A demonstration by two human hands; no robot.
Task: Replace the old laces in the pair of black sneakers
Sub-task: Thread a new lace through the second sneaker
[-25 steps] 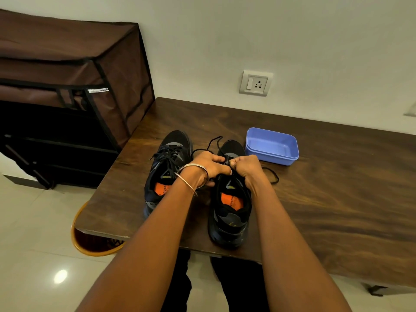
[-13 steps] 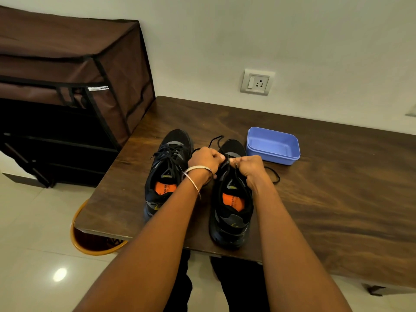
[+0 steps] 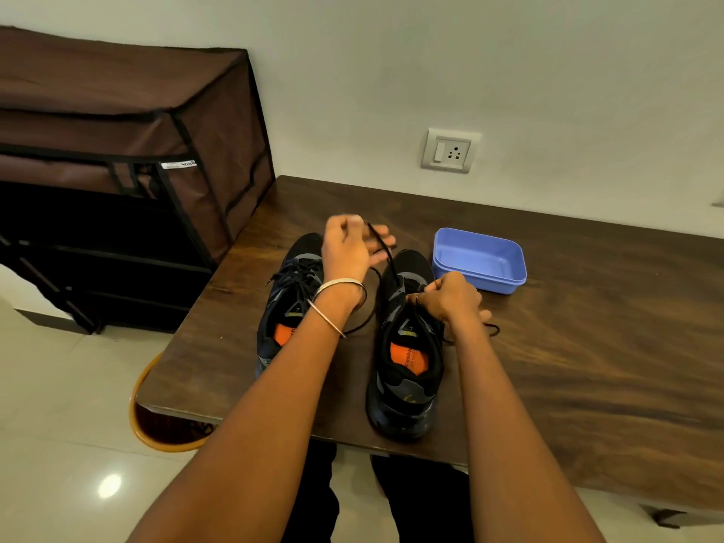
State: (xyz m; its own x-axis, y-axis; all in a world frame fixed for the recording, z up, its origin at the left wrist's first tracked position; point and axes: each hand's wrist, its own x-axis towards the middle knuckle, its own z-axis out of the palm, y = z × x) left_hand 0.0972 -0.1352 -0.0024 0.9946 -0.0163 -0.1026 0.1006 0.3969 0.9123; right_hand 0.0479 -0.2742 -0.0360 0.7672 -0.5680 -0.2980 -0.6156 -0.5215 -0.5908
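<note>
While both hands' fingers pinch the lace, blue tub sits bare — nearby.

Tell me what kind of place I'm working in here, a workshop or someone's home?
Most likely a home, not a workshop. A brown fabric-covered shoe rack stands on tiled floor beside a wooden table, with a household wall socket above it. No tools or benches show.

surface: wooden table | on it: two black sneakers, blue tub
</note>
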